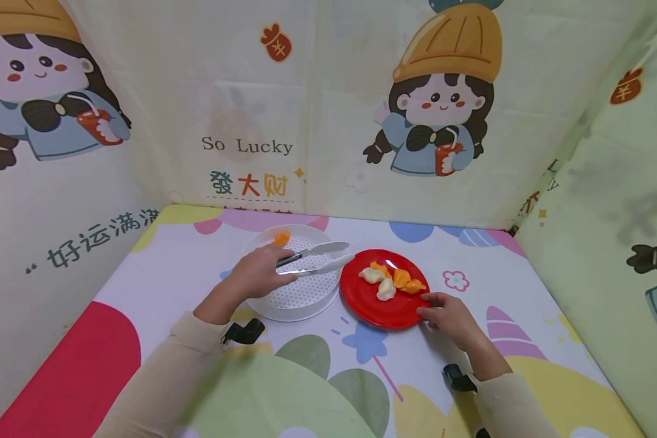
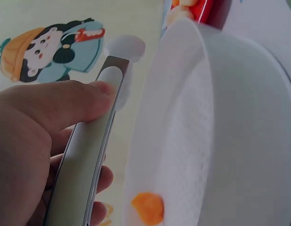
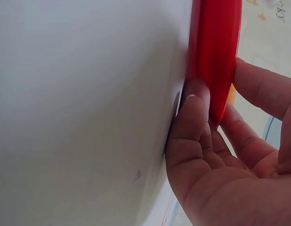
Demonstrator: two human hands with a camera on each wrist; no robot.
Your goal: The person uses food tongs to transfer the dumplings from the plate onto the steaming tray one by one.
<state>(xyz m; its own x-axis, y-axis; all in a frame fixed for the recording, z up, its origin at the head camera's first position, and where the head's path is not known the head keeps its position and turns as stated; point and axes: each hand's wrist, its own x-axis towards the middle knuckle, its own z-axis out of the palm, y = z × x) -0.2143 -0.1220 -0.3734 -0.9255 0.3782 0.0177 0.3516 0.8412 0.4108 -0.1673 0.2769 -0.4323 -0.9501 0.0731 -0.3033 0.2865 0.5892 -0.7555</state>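
Observation:
My left hand (image 1: 256, 271) holds a pair of tongs (image 1: 328, 248) above a round white steamer tray (image 1: 301, 298) with a perforated bottom. The tongs' two tips are apart with nothing between them, near the red plate's left rim. In the left wrist view, the thumb presses along the tongs' handle (image 2: 82, 150). One orange dumpling (image 1: 281, 239) lies at the tray's far side. My right hand (image 1: 450, 319) pinches the right rim of the red plate (image 1: 369, 307), fingers on both faces in the right wrist view. On that plate sit white dumplings (image 1: 385, 289) and several orange dumplings (image 1: 401, 278).
A patterned cloth covers the table (image 1: 224, 401). Behind it and at both sides hang printed curtains (image 1: 339, 109) with cartoon figures. The tray and plate stand side by side, close together, around the table's middle.

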